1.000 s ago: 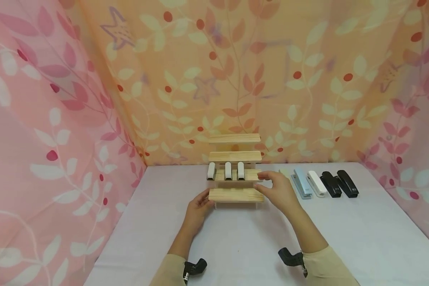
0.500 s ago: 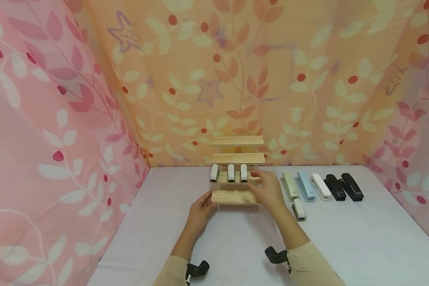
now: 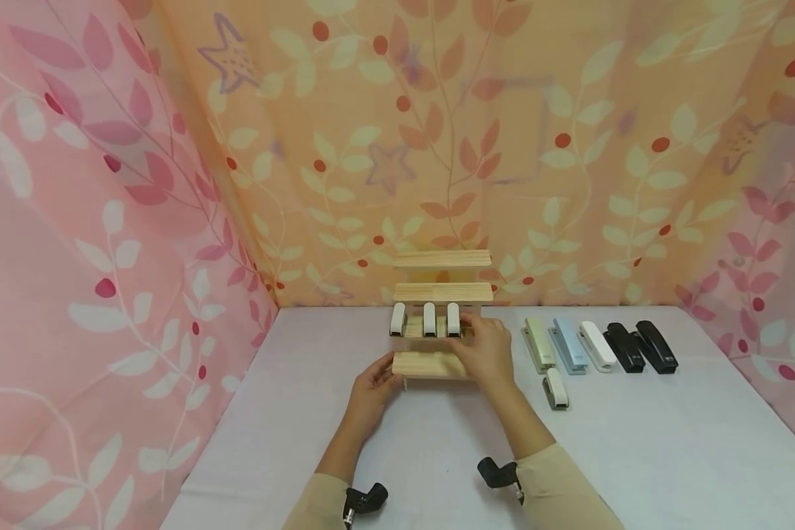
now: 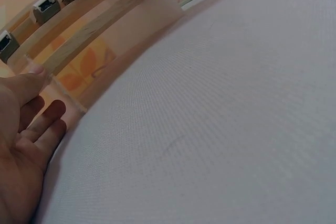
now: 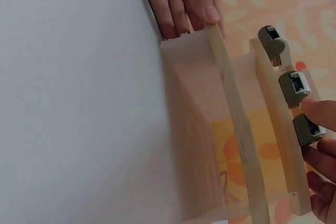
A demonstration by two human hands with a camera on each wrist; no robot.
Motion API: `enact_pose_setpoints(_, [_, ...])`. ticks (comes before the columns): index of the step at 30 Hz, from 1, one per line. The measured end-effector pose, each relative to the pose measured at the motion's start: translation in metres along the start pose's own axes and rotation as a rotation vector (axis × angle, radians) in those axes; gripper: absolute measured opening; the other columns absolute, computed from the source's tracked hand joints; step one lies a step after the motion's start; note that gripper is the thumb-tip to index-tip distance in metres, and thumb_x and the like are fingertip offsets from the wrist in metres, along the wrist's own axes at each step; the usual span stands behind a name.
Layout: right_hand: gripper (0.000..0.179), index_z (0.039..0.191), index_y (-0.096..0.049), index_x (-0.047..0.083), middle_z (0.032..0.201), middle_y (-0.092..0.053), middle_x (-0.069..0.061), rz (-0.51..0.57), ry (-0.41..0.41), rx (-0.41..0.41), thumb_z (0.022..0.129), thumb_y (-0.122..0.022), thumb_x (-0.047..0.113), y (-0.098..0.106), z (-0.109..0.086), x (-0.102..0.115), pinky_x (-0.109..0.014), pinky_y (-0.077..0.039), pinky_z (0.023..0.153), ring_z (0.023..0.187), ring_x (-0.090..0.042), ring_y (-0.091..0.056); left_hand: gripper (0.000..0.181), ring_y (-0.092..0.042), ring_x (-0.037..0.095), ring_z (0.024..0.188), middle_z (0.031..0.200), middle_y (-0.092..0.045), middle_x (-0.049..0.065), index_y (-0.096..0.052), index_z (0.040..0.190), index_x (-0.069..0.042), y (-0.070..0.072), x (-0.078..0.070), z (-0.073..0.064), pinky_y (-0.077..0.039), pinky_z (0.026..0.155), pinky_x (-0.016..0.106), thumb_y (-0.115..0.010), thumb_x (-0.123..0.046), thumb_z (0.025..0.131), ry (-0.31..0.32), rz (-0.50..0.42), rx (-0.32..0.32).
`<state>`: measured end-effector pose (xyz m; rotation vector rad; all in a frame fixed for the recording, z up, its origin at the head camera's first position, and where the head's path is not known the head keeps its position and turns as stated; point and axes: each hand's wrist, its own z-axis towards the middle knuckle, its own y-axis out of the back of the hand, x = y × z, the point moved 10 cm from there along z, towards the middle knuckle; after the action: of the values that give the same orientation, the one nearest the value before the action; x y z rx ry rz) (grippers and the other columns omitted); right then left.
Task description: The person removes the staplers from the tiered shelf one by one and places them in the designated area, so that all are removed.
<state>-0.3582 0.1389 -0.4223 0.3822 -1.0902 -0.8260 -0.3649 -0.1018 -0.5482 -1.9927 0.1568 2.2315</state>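
Observation:
A tiered wooden display rack point(image 3: 430, 364) with clear supports stands on the table. Three small white-topped staplers sit in a row on its second board from the bottom: a left stapler point(image 3: 397, 319), a middle stapler point(image 3: 429, 319) and a right stapler point(image 3: 453, 319). My left hand point(image 3: 373, 394) grips the left end of the rack's lowest board, thumb on the board's end in the left wrist view. My right hand point(image 3: 489, 353) pinches the right stapler; in the right wrist view the fingers point(image 5: 321, 115) lie on either side of that stapler point(image 5: 308, 129).
To the right lie a green stapler point(image 3: 538, 344), a blue stapler point(image 3: 568, 346), a white stapler point(image 3: 597, 346) and two black staplers point(image 3: 656, 346), side by side. Another small white-topped stapler point(image 3: 556, 389) lies in front of them. Patterned curtains point(image 3: 344, 147) stand behind and at both sides.
My right hand has moved left from the right end of the second board to the right stapler, baring the green stapler and the loose small one. My left hand stays on the rack.

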Motion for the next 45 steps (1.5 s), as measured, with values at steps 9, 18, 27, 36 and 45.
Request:
enact_pose_setpoints(9, [0.062,0.130,-0.069,0.007,0.123,-0.073,-0.013,-0.013,-0.037,-0.051,0.079,-0.089,0.037,-0.008,-0.007,-0.002,-0.055,-0.034,0.105,0.117,-0.037,-0.056,0.064,-0.059,0.028,0.132,0.153,-0.052,0.015,-0.048,0.152,-0.006,0.001,0.006,-0.008,-0.052,0.103,0.020,-0.074,-0.019,0.095,0.035,0.029,-0.005])
enact_pose_setpoints(18, [0.054,0.123,-0.073,0.008,0.116,-0.075,-0.012,-0.046,-0.032,-0.103,0.079,-0.090,0.035,-0.001,0.002,0.002,-0.053,-0.038,0.098,0.111,-0.036,-0.058,0.064,-0.059,0.027,0.132,0.154,-0.051,0.014,-0.047,0.152,-0.007,0.000,-0.002,0.000,-0.052,0.102,0.020,-0.074,-0.021,0.096,0.000,0.021,0.012])
enact_pose_setpoints(27, [0.044,0.116,-0.076,0.008,0.108,-0.076,-0.011,-0.043,-0.015,-0.092,0.080,-0.089,0.029,0.004,0.002,0.003,-0.051,-0.040,0.093,0.107,-0.036,-0.058,0.063,-0.059,0.027,0.132,0.154,-0.051,0.013,-0.048,0.152,-0.008,-0.001,-0.002,0.001,-0.053,0.102,0.021,-0.074,-0.017,0.095,0.012,-0.007,0.011])
enact_pose_setpoints(36, [0.041,0.114,-0.078,0.009,0.105,-0.075,-0.012,-0.092,-0.013,-0.079,0.079,-0.088,0.028,0.009,0.002,0.003,-0.051,-0.041,0.087,0.101,-0.035,-0.058,0.064,-0.059,0.027,0.131,0.155,-0.049,0.013,-0.048,0.152,-0.007,-0.001,0.000,0.000,-0.053,0.102,0.020,-0.074,-0.020,0.095,0.006,0.011,0.009])
enact_pose_setpoints(45, [0.038,0.113,-0.078,0.009,0.100,-0.073,-0.011,-0.070,0.003,-0.057,0.079,-0.086,0.025,0.013,0.000,0.001,-0.052,-0.041,0.088,0.100,-0.035,-0.057,0.063,-0.060,0.026,0.130,0.154,-0.051,0.012,-0.049,0.151,-0.008,0.001,-0.001,0.002,-0.054,0.101,0.021,-0.074,-0.019,0.095,0.012,0.013,-0.001])
